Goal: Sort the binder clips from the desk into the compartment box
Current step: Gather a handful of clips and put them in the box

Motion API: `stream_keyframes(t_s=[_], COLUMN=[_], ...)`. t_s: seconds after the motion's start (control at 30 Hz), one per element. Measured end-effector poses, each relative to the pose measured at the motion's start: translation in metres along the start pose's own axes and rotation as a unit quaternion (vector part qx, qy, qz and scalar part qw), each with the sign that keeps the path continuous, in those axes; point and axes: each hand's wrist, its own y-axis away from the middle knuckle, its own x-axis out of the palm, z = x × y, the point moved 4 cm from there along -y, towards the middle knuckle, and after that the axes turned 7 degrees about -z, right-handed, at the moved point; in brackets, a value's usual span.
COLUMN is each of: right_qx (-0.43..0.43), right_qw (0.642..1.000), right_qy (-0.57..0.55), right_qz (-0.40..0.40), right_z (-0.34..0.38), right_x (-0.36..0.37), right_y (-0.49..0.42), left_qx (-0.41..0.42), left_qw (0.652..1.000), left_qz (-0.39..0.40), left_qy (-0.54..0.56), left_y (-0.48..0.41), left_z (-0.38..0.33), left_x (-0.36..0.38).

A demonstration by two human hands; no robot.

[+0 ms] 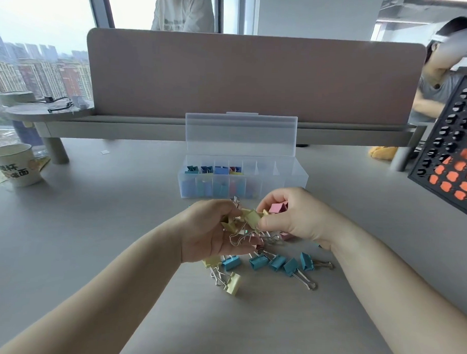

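Note:
A clear compartment box (290, 176) stands open mid-desk, lid upright, with teal, blue and red clips in its left compartments. In front of it my left hand (212, 234) cups several yellow binder clips (252, 217) with wire handles. My right hand (292, 216) pinches one of those yellow clips at its edge and has a pink clip (277, 207) tucked under its fingers. On the desk below lie several teal clips (277, 263), two yellow clips (232, 282) and a pink clip (287, 235).
A paper cup (15, 166) stands at the left. A black rack (450, 158) with orange pieces leans at the right. A pink divider panel (254, 77) and shelf run behind the box. Two people are beyond the divider.

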Motion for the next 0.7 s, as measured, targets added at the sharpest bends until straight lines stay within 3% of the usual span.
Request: stream_keyframes(t_s=[0.1, 0.17, 0.27, 0.33, 0.43, 0.57, 0.7], right_qx=[-0.064, -0.125, -0.285, -0.39, -0.449, -0.456, -0.374], right_qw=[0.996, 0.978, 0.903, 0.844, 0.807, 0.807, 0.877], right_qy=[0.049, 0.14, 0.287, 0.343, 0.37, 0.36, 0.282], right_qz=[-0.045, -0.09, -0.147, -0.136, -0.101, -0.108, -0.108], right_z=[0.009, 0.015, 0.03, 0.035, 0.032, 0.032, 0.026], right_x=[-0.001, -0.002, 0.0, 0.004, 0.01, 0.012, 0.004], right_y=[0.001, 0.005, 0.015, 0.021, 0.022, 0.019, 0.012], left_qx=[-0.002, -0.013, -0.023, -0.035, -0.03, 0.007, 0.01], left_qw=[0.999, 0.998, 0.999, 0.998, 0.998, 0.996, 0.992], left_qz=[-0.005, 0.01, 0.036, 0.047, 0.045, 0.083, 0.066], left_qy=[0.041, 0.059, 0.033, 0.039, 0.025, 0.028, 0.102], left_y=[0.0, 0.002, 0.007, 0.007, 0.008, 0.011, 0.007], left_z=[-0.004, -0.006, -0.006, -0.005, -0.006, -0.007, -0.008], left_x=[-0.003, -0.003, -0.001, -0.001, -0.001, 0.005, 0.003])
